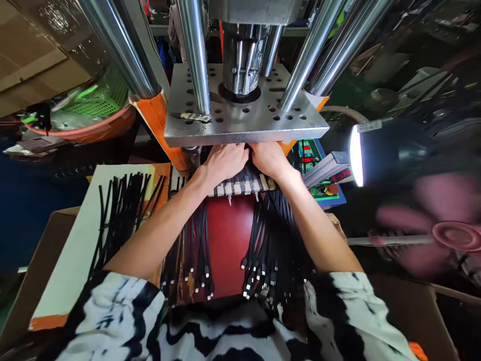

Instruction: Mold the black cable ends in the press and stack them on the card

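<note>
Reaching beneath the near edge of the steel plate [248, 132] with the left hand [226, 161] and the right hand [269, 157], close together, knuckles up. Cannot tell, for either grip, whether released or clenched on anything, with fingertips hidden by the plate and hands. Placed directly at the far part of the fixture [244, 187], striped along its near edge. Extending from there toward the near side, left and right of a red surface [227, 235]: black cables [259, 255] with white ends. Laid at left on a white board [77, 255]: dark strands [126, 200]. Located at right, beyond the right forearm: control panel [318, 196], lit lamp [357, 156] and pink fan [456, 235].
</note>
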`<state>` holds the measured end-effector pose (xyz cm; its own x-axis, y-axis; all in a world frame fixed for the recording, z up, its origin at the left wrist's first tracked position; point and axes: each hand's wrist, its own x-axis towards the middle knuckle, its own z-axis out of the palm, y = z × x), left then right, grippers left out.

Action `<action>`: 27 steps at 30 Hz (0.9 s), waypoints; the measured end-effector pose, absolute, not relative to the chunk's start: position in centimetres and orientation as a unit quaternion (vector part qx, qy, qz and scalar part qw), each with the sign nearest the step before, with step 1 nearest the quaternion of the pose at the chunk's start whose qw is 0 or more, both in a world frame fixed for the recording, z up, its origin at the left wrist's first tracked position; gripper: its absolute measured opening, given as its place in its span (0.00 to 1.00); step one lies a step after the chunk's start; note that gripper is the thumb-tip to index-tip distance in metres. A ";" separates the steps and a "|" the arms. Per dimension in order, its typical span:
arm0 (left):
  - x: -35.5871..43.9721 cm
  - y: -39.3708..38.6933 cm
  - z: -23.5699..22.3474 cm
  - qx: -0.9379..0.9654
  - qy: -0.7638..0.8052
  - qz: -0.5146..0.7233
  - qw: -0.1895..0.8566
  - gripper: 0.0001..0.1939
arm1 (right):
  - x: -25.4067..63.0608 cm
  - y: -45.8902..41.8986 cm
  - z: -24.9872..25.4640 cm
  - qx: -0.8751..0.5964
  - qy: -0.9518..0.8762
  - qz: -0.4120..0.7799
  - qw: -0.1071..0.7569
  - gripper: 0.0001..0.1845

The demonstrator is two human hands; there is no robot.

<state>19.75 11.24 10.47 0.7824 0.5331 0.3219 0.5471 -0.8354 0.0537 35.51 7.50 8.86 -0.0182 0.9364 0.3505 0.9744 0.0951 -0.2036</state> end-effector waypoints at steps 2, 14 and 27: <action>16.3 7.2 10.0 -0.951 -0.220 -0.214 0.018 0.19 | 35.3 2.6 8.1 -0.671 -0.692 -0.060 0.258 0.24; 5.4 -1.7 3.7 -0.812 -0.555 0.001 -0.178 0.15 | 31.5 -16.0 -2.6 -0.782 -0.551 0.028 0.291 0.20; 8.0 -7.8 4.2 -0.524 -0.404 -0.208 -0.720 0.30 | 22.9 -18.0 3.2 -0.589 -0.520 0.338 0.518 0.14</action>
<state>7.97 -7.82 4.19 0.5879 0.7225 -0.3639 0.1245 0.3637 0.9232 22.88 -18.02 3.21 0.2301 0.9630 0.1404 0.2634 0.0772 -0.9616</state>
